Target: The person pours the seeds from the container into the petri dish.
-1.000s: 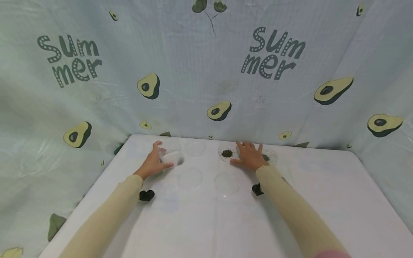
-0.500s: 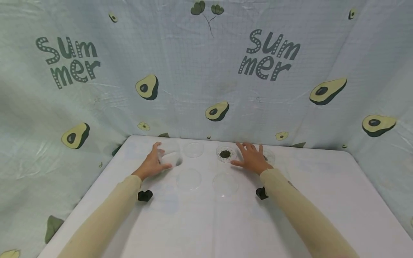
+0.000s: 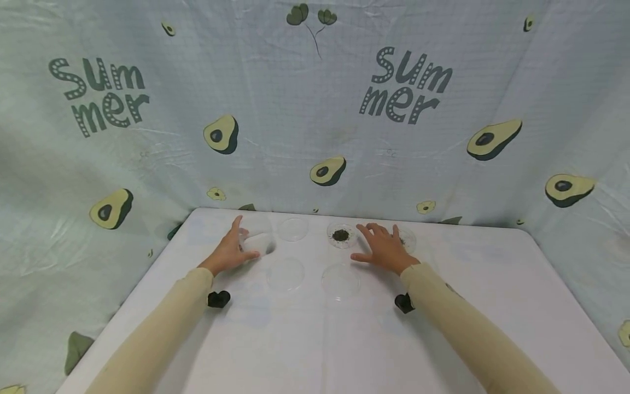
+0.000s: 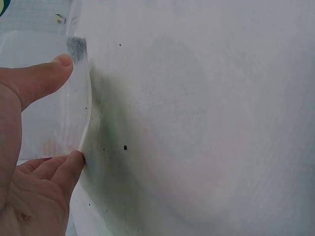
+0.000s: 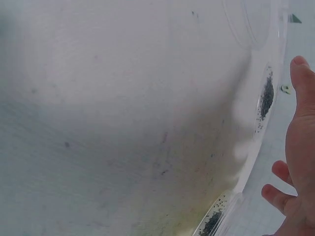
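One clear cup (image 4: 54, 115), probably light, slippery, best held mid-side, is gripped by the left hand (image 3: 227, 252); the right hand (image 3: 386, 251) spreads empty.

Beige L slv (image 3: 152, 331), beige R slv (image 3: 477, 325) w/ dk mark (image 3: 454, 290), blk L wrist cam (image 3: 219, 299), blk R wrist cam (image 3: 404, 303)

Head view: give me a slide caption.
Left hand holds a clear container; right hand spread beside a dish of dark bits.

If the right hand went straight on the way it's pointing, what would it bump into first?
Probably the clear dish of dark crumbs, just beyond the right hand. The hand's height is unclear, so it might pass over the rim.
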`<state>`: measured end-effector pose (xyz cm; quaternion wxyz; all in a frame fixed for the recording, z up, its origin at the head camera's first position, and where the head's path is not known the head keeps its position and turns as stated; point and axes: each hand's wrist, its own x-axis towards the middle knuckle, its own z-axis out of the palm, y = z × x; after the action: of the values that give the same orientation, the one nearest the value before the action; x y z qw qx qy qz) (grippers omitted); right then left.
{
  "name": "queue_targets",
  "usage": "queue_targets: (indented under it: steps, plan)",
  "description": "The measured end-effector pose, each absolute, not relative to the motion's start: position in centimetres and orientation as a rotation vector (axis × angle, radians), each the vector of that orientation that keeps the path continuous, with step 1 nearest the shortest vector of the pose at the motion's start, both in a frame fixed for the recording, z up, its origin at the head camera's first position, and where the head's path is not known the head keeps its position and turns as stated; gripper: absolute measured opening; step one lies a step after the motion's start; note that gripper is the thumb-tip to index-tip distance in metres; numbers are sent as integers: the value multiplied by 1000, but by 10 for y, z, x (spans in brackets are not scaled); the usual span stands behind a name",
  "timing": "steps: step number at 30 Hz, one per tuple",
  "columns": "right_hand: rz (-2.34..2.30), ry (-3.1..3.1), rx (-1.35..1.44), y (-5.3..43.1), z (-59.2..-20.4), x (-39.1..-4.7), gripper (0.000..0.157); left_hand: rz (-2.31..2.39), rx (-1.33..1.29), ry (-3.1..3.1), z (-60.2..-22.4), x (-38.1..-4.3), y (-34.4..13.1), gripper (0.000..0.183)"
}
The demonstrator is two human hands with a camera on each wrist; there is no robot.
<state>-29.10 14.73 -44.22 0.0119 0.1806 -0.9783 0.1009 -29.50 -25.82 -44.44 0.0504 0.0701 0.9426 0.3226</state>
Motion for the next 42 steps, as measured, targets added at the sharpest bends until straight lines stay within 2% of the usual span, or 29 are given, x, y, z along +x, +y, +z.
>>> queue_targets:
  steps: [16,31,42]
  plan:
    - [258,-3036,701,141,-446,-271,88,997,229,2849,-444,-297,-260,106]
    - [291,-3038,783,131,-451,-251,83,1033,247,2816,-443,-297,-262,107]
    - [262,-3052,864,128,-458,-242,93,1026,228,2807,-443,-297,-258,107]
